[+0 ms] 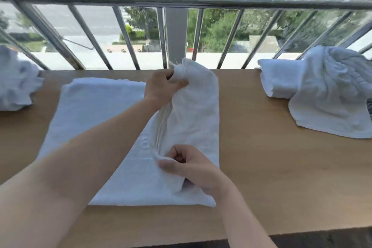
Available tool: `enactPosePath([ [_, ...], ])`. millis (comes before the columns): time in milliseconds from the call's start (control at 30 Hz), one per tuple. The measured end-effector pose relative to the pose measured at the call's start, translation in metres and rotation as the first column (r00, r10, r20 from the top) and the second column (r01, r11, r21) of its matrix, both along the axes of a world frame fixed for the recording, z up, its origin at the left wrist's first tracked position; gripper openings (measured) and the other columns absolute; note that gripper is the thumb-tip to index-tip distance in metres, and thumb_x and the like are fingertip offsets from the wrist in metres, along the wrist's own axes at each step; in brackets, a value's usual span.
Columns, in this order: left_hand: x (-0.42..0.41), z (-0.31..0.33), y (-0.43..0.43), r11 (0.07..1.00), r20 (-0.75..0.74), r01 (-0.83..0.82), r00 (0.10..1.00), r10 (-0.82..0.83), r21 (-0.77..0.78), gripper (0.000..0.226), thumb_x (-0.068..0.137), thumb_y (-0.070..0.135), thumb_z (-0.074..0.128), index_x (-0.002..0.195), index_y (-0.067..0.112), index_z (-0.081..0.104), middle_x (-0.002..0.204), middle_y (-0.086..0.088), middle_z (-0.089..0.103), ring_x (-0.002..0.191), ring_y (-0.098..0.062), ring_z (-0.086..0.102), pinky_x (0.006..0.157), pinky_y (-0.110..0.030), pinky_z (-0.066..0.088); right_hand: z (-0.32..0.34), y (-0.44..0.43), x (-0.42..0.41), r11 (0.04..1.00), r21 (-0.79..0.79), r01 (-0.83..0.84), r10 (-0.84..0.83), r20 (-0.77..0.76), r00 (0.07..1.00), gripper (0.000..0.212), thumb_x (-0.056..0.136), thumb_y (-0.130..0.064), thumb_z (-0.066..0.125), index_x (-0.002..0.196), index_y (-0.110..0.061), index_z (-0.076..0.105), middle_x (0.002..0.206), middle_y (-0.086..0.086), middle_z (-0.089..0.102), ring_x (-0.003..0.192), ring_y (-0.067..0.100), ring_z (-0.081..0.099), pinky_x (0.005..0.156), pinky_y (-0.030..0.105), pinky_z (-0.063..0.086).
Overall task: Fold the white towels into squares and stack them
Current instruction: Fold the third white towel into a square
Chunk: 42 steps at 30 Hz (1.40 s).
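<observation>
Lying flat — white towel, right edge lifted

the towel lies on the table, spread out to the left of both hands, its right part lifted between them. the left hand pinches the far corner, beyond the right hand, which pinches the near edge. well left of the left hand sits a crumpled heap. well right of it lies a folded towel, with a loose towel draped partly over its right side. the railing stands behind the table, just beyond the left hand.
</observation>
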<state>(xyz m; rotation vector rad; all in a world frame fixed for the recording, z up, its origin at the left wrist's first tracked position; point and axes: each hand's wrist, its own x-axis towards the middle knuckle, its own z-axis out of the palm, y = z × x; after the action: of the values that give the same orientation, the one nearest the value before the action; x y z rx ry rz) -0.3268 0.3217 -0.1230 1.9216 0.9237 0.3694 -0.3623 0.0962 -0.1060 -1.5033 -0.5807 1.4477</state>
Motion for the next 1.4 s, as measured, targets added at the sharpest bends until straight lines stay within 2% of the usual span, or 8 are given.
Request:
enactPosePath([
  [200,-0.105,0.02,0.083,0.998,0.161,-0.021,0.987,0.03,-0.062,0.055,0.069,0.042,0.086,0.059,0.009,0.044,0.057,0.006,0.041,0.054,-0.01,0.038,0.051,-0.026,0.027,0.009,0.082,-0.068,0.984,-0.019,-0.177,0.177,-0.005,0.984,0.028,0.084,-0.04,0.078,0.073,-0.023,0.058,0.065,-0.007,0.055,0.056,0.011,0.054,0.044,0.022,0.038],
  [500,-0.222,0.033,0.188,0.984,0.254,-0.075,0.96,0.115,-0.162,0.009,0.081,0.026,0.082,0.082,0.019,0.078,0.074,0.005,0.07,0.066,-0.009,0.064,0.063,-0.028,0.05,0.013,0.207,-0.168,0.939,-0.041,-0.342,0.34,-0.062,0.938,0.037,0.086,-0.031,0.078,0.063,-0.022,0.051,0.057,-0.008,0.043,0.049,0.01,0.044,0.039,0.021,0.033],
  [667,-0.248,-0.011,0.224,0.98,0.122,-0.131,0.981,0.15,-0.151,0.032,0.087,0.014,0.076,0.063,0.032,0.065,0.053,0.03,0.058,0.051,0.016,0.052,0.051,-0.005,0.037,-0.02,0.248,-0.208,0.951,-0.147,-0.272,0.266,-0.058,0.962,0.036,0.085,-0.031,0.08,0.068,-0.02,0.051,0.057,-0.007,0.045,0.047,0.01,0.045,0.039,0.022,0.035],
  [800,-0.263,-0.056,0.238,0.992,-0.017,-0.122,0.992,0.121,-0.036,0.05,0.087,0.013,0.073,0.054,0.024,0.037,0.053,0.015,0.042,0.052,0.001,0.042,0.055,-0.025,0.027,-0.054,0.256,-0.233,0.955,-0.236,-0.181,0.191,0.018,0.981,0.036,0.081,-0.035,0.083,0.071,-0.019,0.052,0.054,-0.007,0.045,0.045,0.012,0.046,0.04,0.024,0.037],
  [933,-0.27,-0.078,0.244,0.998,-0.178,-0.048,0.983,0.052,0.027,0.018,0.089,0.026,0.071,0.102,0.015,0.065,0.101,-0.005,0.063,0.095,-0.025,0.059,0.075,-0.032,0.041,-0.071,0.259,-0.251,0.95,-0.272,-0.154,0.203,0.161,0.966,0.034,0.075,-0.043,0.081,0.068,-0.022,0.055,0.053,-0.014,0.05,0.047,0.009,0.053,0.042,0.024,0.042],
  [1100,-0.262,-0.077,0.246,0.994,-0.194,-0.099,0.975,0.104,0.035,0.079,0.088,0.038,0.073,0.151,0.021,0.029,0.154,-0.005,0.038,0.131,-0.025,0.046,0.102,-0.04,0.042,-0.077,0.26,-0.259,0.945,-0.284,-0.163,0.252,0.314,0.915,0.035,0.075,-0.053,0.073,0.072,-0.022,0.057,0.054,-0.018,0.051,0.052,0.005,0.055,0.05,0.033,0.054],
  [1233,-0.261,-0.072,0.244,0.948,-0.234,-0.17,0.943,0.236,0.27,0.056,0.081,0.042,0.08,0.127,0.022,0.056,0.132,-0.005,0.046,0.126,-0.025,0.043,0.095,-0.026,0.03,-0.067,0.252,-0.255,0.959,-0.257,-0.116,0.177,0.23,0.957,0.042,0.081,-0.06,0.062,0.079,-0.018,0.06,0.059,-0.013,0.054,0.049,0.004,0.051,0.045,0.024,0.042],
  [1400,-0.26,-0.069,0.246,0.991,-0.328,-0.131,0.937,0.116,-0.025,0.055,0.086,0.048,0.074,0.126,0.014,0.059,0.124,-0.005,0.065,0.113,-0.024,0.06,0.093,-0.041,0.05,-0.055,0.222,-0.215,0.96,-0.15,0.237,-0.153,0.429,0.89,0.025,0.094,-0.047,0.058,0.086,-0.024,0.065,0.066,-0.007,0.062,0.055,0.002,0.052,0.058,0.026,0.042],
])
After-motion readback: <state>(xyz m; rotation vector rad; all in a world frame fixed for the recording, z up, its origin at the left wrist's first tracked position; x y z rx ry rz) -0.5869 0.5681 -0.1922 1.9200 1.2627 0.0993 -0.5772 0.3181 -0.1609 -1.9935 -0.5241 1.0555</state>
